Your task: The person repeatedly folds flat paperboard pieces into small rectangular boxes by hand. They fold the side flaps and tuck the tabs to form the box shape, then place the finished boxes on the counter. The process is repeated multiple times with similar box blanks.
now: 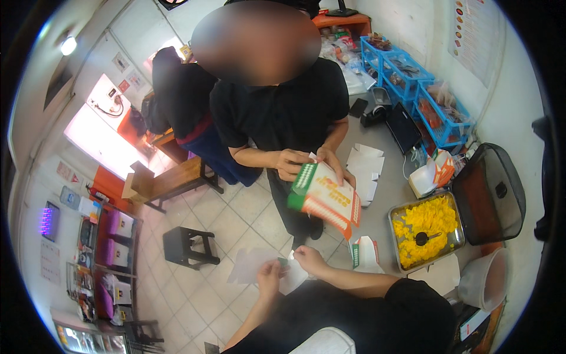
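Note:
A white cardboard carton blank, partly folded, hangs in front of my body over the tiled floor. My left hand pinches it near its middle, beside a small green printed patch. At its right-hand edge the fingers of my right hand are closed on a flap. Across from me, a co-worker's hands hold a printed carton in orange, white and green. Another folded carton lies on the table to the right of my hands. Parts of the blank are hidden behind my fingers and arm.
Along the grey table at right stand a metal tray of yellow rice with a dark spoon, a mesh cover, a plastic tub and blue baskets. Flat carton blanks lie there too. A black stool stands left.

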